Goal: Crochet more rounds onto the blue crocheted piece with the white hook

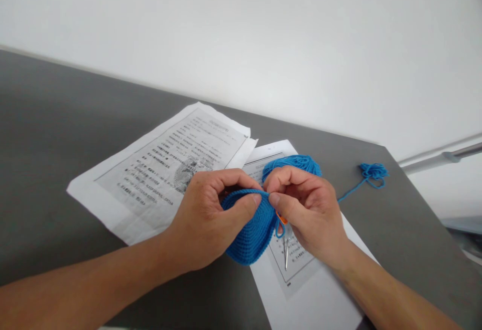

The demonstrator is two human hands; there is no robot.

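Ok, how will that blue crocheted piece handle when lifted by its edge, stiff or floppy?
The blue crocheted piece is probably flexible but not limp: it curves, yet keeps a rounded shape below the left hand's pinch. It's likely light, being worked from yarn. Its ridged rows suggest it won't slip easily.

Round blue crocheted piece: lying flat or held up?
Held up: left hand and right hand pinch the round blue crocheted piece along its upper edge.
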